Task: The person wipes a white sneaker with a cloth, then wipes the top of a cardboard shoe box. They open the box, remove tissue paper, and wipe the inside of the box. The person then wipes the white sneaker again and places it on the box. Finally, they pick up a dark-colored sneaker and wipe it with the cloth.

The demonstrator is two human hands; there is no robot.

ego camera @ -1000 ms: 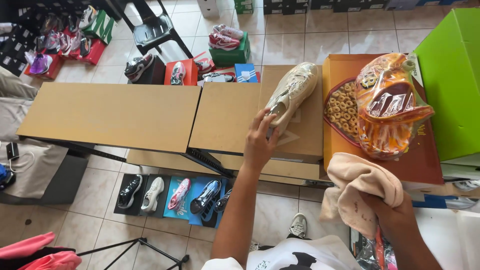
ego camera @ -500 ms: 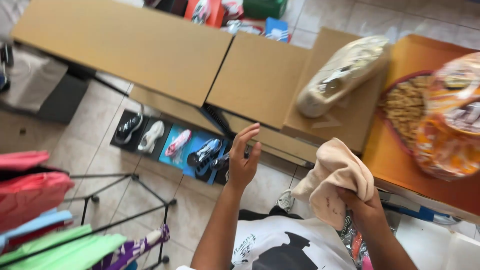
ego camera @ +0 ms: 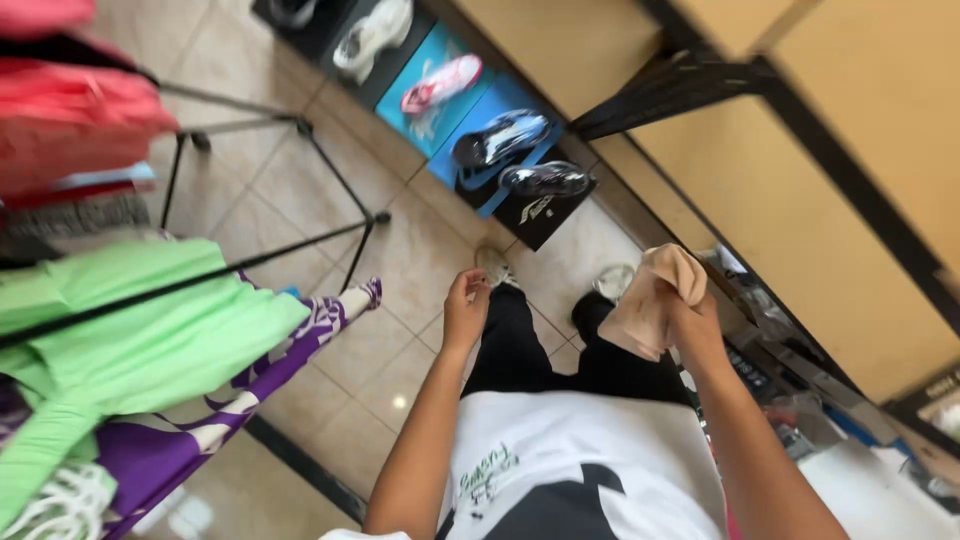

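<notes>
the right hand (ego camera: 692, 318) is closed around a bunched beige cloth (ego camera: 652, 300), which rises above the fist and hangs down its inner side; the cloth is held in the air above the person's dark trousers (ego camera: 520, 345), just below the edge of the wooden table (ego camera: 800, 220); the left hand (ego camera: 466, 308) holds nothing, its fingers loosely curled and half closed, a little apart from the cloth on the side away from the table, over the tiled floor (ego camera: 400, 260); beyond the cloth, under the table, a row of flat open shoe boxes lies on the floor; a black box (ego camera: 535, 210) nearest the cloth carries a dark glossy shoe (ego camera: 546, 178); beside it, farther from the cloth, a blue box (ego camera: 470, 150) holds a dark blue shoe (ego camera: 497, 138); next a turquoise box (ego camera: 425, 75) holds a pink and white shoe (ego camera: 440, 82); farthest along, a dark box holds a white shoe (ego camera: 375, 35); on the far side of the left hand from the cloth stands a black metal clothes rack (ego camera: 300, 200) with a green garment (ego camera: 130, 330), a purple and white patterned garment (ego camera: 260, 390) and red garments (ego camera: 70, 120) hanging on it; under the table on the near side of the cloth lie blurred packages and boxes, too unclear to tell apart
</notes>
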